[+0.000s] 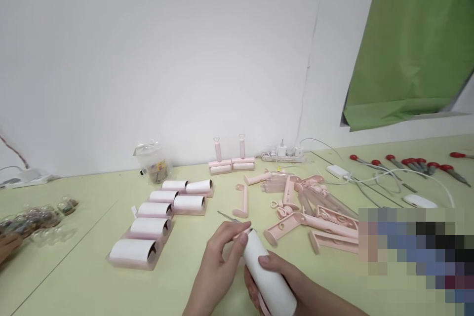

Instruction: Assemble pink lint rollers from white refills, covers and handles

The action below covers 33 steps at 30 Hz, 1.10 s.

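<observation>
While the right hand (296, 279) wraps round the white roll (268, 279) with fingers closed over its middle, the left hand (217, 261) pinches the roll's far end between thumb and fingertips, where a bit of pink shows. The roll lies tilted, low in the middle of the view, just above the counter (85, 276). To do this well, I judge, the right hand should grip firmly but not crush, since a paper tube would likely dent. The left fingertips should work squarely at the rim, with the roll held steady against them.

Just beyond the roll lies a thin tool (225, 216). Left of the roll, more rolls (150, 227) sit in a row of pink trays. Right of the roll and beyond it lies a heap of pink parts (307, 210). Further beyond, two rollers (230, 162) stand at the wall. Far left of the roll, another person's hand (6, 248) rests by small jars (37, 217).
</observation>
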Each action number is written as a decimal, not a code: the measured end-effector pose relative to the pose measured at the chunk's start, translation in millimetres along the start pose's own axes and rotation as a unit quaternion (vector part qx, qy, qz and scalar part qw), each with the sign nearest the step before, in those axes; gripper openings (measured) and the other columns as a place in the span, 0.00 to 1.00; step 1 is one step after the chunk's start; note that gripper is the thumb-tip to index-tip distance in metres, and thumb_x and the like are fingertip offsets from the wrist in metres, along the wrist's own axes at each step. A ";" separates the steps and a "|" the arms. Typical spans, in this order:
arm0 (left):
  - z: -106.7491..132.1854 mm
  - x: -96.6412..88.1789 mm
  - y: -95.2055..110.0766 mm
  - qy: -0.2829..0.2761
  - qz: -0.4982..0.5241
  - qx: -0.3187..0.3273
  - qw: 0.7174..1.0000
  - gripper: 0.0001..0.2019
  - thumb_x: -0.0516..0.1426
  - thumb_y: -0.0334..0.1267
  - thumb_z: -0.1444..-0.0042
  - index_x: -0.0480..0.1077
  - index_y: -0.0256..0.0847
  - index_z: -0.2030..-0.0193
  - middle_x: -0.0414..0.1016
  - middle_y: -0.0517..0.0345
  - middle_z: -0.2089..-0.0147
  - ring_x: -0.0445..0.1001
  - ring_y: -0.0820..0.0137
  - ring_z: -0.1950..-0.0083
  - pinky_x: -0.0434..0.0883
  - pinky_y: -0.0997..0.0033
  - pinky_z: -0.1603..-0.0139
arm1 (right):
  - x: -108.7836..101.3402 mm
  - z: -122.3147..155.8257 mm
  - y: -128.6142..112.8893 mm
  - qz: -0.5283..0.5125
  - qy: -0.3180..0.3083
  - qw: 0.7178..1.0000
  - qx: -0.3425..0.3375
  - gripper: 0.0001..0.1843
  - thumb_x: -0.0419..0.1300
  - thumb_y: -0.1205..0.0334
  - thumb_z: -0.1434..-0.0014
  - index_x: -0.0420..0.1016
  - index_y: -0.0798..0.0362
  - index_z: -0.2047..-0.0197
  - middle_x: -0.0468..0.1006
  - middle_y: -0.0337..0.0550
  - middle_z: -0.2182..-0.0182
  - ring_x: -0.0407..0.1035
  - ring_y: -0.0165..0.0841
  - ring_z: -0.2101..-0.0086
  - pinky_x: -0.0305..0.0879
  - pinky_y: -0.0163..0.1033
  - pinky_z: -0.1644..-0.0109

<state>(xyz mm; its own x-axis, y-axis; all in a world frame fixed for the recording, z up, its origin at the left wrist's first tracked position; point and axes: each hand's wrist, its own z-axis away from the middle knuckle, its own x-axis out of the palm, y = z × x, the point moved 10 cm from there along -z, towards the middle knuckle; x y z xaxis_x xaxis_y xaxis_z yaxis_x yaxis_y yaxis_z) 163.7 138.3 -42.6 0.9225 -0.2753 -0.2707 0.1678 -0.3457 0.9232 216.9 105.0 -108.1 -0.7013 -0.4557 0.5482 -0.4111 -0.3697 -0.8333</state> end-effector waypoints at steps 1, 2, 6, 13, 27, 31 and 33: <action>0.2 0.0 0.3 0.002 -0.011 0.001 1.000 0.15 0.49 0.44 0.44 0.70 0.45 0.54 0.69 0.53 0.57 0.67 0.65 0.54 0.65 0.67 0.51 | -0.2 -0.1 -0.5 0.002 0.002 1.000 -0.001 0.19 0.54 0.47 0.49 0.66 0.58 0.71 0.69 0.41 0.81 0.63 0.27 0.82 0.58 0.29 0.80; 0.4 1.4 -0.2 0.001 -0.018 -0.002 1.000 0.15 0.49 0.44 0.44 0.69 0.45 0.54 0.69 0.53 0.56 0.67 0.65 0.53 0.64 0.68 0.51 | -1.0 0.0 -0.4 0.004 0.006 1.000 0.000 0.20 0.53 0.47 0.49 0.66 0.58 0.72 0.69 0.41 0.81 0.63 0.27 0.83 0.59 0.30 0.80; 2.2 12.1 -7.0 -0.015 -0.011 -0.033 0.999 0.18 0.48 0.46 0.43 0.64 0.46 0.48 0.67 0.53 0.52 0.66 0.66 0.52 0.63 0.68 0.50 | -5.2 0.4 4.2 0.001 0.015 1.000 0.014 0.21 0.52 0.46 0.48 0.66 0.59 0.73 0.70 0.43 0.80 0.64 0.27 0.83 0.61 0.31 0.78; 5.0 8.3 1.6 -0.041 -0.036 -0.040 0.998 0.16 0.51 0.44 0.46 0.67 0.47 0.50 0.70 0.57 0.55 0.67 0.66 0.53 0.63 0.70 0.52 | -6.6 -0.2 -5.1 0.030 0.021 0.998 -0.046 0.19 0.56 0.50 0.50 0.64 0.58 0.63 0.70 0.40 0.81 0.63 0.27 0.83 0.60 0.31 0.80; 7.7 -3.9 12.8 0.071 0.022 0.056 0.996 0.15 0.52 0.40 0.46 0.67 0.46 0.51 0.66 0.53 0.51 0.66 0.65 0.51 0.69 0.72 0.58 | -22.1 8.1 -35.5 -0.052 0.110 0.988 -0.096 0.22 0.49 0.46 0.43 0.66 0.53 0.55 0.74 0.45 0.62 0.67 0.36 0.63 0.60 0.38 0.59; 19.7 -9.1 36.8 0.132 -0.087 0.172 0.972 0.17 0.52 0.33 0.45 0.65 0.49 0.48 0.63 0.51 0.49 0.64 0.64 0.48 0.69 0.70 0.55 | -32.2 5.1 -46.7 -0.100 0.125 0.980 -0.119 0.22 0.47 0.47 0.42 0.61 0.52 0.50 0.73 0.46 0.58 0.65 0.39 0.57 0.58 0.41 0.55; 25.0 -3.6 44.3 0.138 -0.138 0.220 0.956 0.20 0.51 0.30 0.45 0.62 0.51 0.46 0.62 0.50 0.48 0.63 0.63 0.47 0.67 0.67 0.52 | -36.1 2.9 -47.5 -0.111 0.124 0.978 -0.128 0.21 0.47 0.48 0.42 0.61 0.52 0.51 0.73 0.47 0.57 0.65 0.38 0.57 0.58 0.41 0.53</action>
<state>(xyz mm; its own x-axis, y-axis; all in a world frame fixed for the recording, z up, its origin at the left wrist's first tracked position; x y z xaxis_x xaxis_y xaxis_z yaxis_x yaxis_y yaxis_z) 159.1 101.6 -7.5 0.9310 0.1064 -0.3491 0.3109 -0.7321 0.6061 263.5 136.7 -88.2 -0.6851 -0.1643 0.7097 -0.6795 -0.2070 -0.7039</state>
